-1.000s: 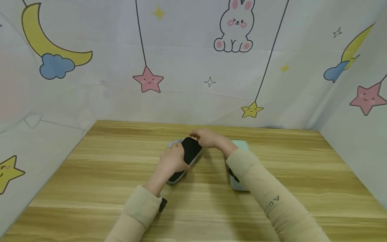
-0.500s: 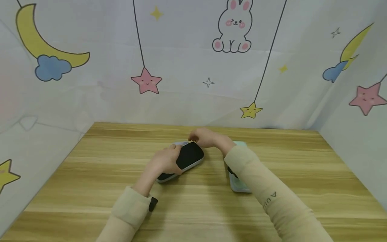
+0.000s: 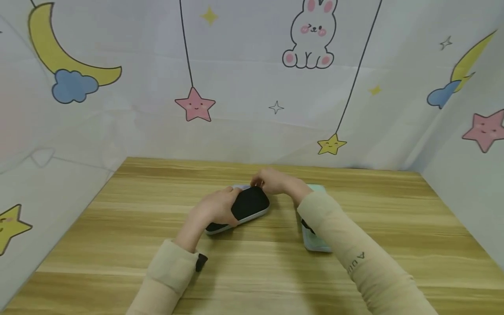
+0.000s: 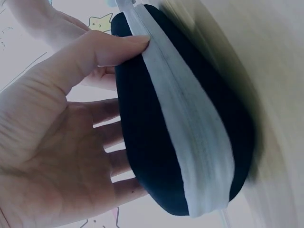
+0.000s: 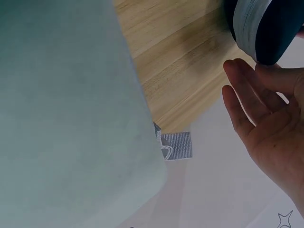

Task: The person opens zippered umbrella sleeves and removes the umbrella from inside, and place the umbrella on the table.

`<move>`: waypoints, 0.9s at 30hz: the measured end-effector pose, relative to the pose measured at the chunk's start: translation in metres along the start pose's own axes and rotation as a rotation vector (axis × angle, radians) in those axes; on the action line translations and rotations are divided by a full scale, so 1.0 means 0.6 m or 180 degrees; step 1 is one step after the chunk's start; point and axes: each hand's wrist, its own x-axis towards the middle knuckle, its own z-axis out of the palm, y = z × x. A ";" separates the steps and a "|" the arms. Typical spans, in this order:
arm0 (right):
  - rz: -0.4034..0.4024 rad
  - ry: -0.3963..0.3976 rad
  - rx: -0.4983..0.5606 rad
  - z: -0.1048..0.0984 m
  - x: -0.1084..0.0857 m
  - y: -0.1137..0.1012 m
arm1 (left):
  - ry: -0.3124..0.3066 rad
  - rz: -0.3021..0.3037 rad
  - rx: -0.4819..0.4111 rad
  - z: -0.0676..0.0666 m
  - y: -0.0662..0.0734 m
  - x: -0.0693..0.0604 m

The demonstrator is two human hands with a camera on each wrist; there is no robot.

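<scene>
- Gripping a black zip case (image 3: 251, 204), a left hand (image 3: 215, 207) reaches over its near-left part, thumb on the pale zip band (image 4: 192, 133), fingers curled round the opposite side.
- Hovering beside the far-right end, a right hand (image 3: 271, 180) has loosely bent, parted fingers; its thumb tip appears to touch the case's corner. Whether any fingertip pinches something there cannot be told.
- The case lies slantwise at the middle of a wooden desk (image 3: 252, 280), a shadow under its edge; whether it touches the wood or sits slightly raised is unclear.
- A mint-green item (image 3: 316, 241) rests to the right, partly under the right sleeve; a small grey fabric tab (image 5: 179, 146) shows at its edge.
- Judging by looks, the case should be light, with a fairly stiff, padded shell that keeps its rounded shape. Its contents, and so its true weight, are hidden.
- The matt black surface probably grips well and seems hard to damage. The best hold is likely across the narrow width, leaving the zip path free.
</scene>
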 end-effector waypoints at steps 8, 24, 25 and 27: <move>0.0075 -0.0224 -0.0057 -0.003 0.012 0.000 | -0.0013 0.0025 -0.0016 0.000 -0.002 0.001; 0.0586 -0.0719 0.0862 -0.007 0.021 -0.003 | 0.0016 0.0005 0.0080 0.005 0.000 0.003; 0.0548 -0.0680 0.0833 -0.003 0.022 -0.001 | 0.0009 0.0000 0.0089 0.005 0.001 0.003; 0.0436 -0.0631 0.0813 0.018 0.055 0.039 | 0.0006 -0.0001 0.0108 0.006 0.001 0.002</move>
